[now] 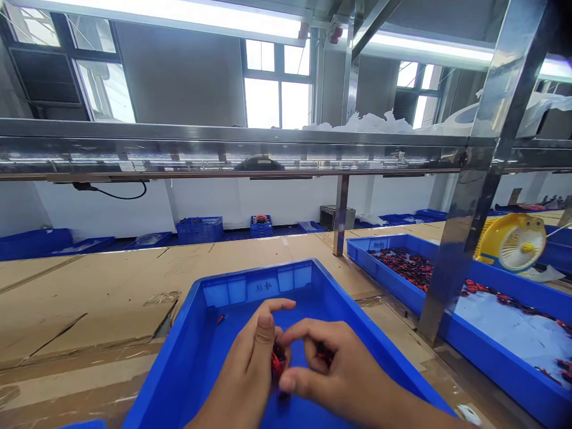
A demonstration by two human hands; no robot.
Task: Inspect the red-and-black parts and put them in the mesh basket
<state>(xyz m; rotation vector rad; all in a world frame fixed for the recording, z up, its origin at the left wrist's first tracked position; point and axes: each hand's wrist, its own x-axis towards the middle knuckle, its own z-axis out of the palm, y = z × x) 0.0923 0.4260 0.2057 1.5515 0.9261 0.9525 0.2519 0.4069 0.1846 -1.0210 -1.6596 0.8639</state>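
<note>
My left hand [250,360] is cupped around several small, glossy red-and-black pieces [277,360]; their exact kind cannot be made out. Facing it, my right hand [333,363] is curled, its thumb and forefinger close to those pieces. More dark red bits [324,353] show inside its bent fingers. Both hands are over a blue plastic tray [196,310]. One small red piece [220,319] lies on the tray floor near the far left corner. Below my hands is a dark piece [282,395], partly hidden, and I cannot tell whether it is held or lying in the tray.
Right of a metal post [465,238], a long blue tray [504,357] holds many red-and-black pieces and a white sheet. A yellow fan [512,241] stands behind it. Cardboard [111,292] covers the bench. A metal shelf beam [223,149] crosses ahead; blue crates [199,230] sit beyond.
</note>
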